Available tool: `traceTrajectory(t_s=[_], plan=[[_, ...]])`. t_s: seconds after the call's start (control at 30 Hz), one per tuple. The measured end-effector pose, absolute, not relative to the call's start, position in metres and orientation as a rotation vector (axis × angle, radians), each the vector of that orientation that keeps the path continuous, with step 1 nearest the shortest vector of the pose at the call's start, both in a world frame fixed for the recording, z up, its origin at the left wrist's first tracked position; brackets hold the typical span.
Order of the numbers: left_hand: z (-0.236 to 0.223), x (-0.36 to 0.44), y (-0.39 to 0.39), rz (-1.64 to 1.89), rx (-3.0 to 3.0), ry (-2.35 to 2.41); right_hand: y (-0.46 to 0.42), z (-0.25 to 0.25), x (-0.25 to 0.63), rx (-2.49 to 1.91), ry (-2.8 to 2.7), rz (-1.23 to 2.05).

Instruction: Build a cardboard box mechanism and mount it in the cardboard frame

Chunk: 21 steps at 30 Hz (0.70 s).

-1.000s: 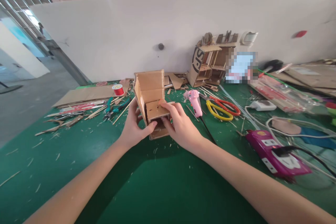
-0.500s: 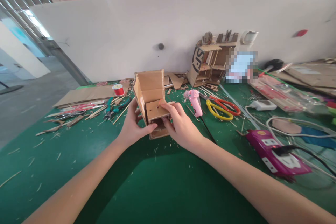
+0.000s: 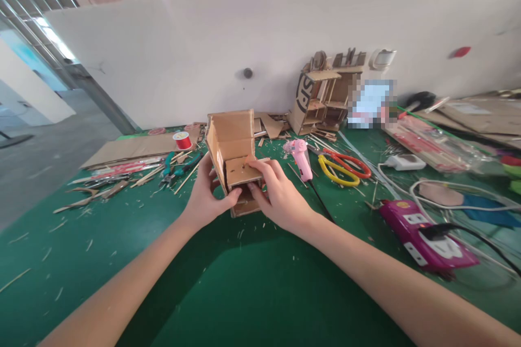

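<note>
A small cardboard box model [image 3: 234, 135] with a raised back, a side wall and a shelf-like panel is held over the green table, tilted a little. My left hand [image 3: 207, 192] is closed round its left side, thumb at the lower front opening. With my right hand [image 3: 280, 190] I pinch the right edge of the panel, fingers on top and thumb underneath at the opening. Small dark holes show in the panel. The palm side of each hand is hidden.
Right of the box lie a pink glue gun [image 3: 300, 160] and scissors with yellow and red handles [image 3: 340, 168]. Further right is a purple power strip [image 3: 423, 236] with cables. Pliers [image 3: 175, 168], a red thread spool [image 3: 182, 141] and sticks lie left. A cardboard shelf model [image 3: 321, 100] stands behind.
The hands and the box stay almost in place, both still gripping. The whole view has shifted very slightly.
</note>
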<state>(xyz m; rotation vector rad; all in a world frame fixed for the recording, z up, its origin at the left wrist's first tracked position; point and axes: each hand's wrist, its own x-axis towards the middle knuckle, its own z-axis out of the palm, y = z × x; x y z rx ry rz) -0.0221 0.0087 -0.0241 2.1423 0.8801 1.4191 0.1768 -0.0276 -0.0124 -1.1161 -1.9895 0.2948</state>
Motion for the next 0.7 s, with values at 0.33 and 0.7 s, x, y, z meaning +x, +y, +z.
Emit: traceTrajectory(t_s=[0.33,0.7], plan=[[-0.023,-0.018,0.006,1.428,2.106,0.878,-0.03,-0.01,0.175,-1.16,-1.996,0.271],[0.014,-0.061,0.033,1.869,1.919,1.055,-0.026,-0.001,0.181,-1.302,-1.871,0.372]])
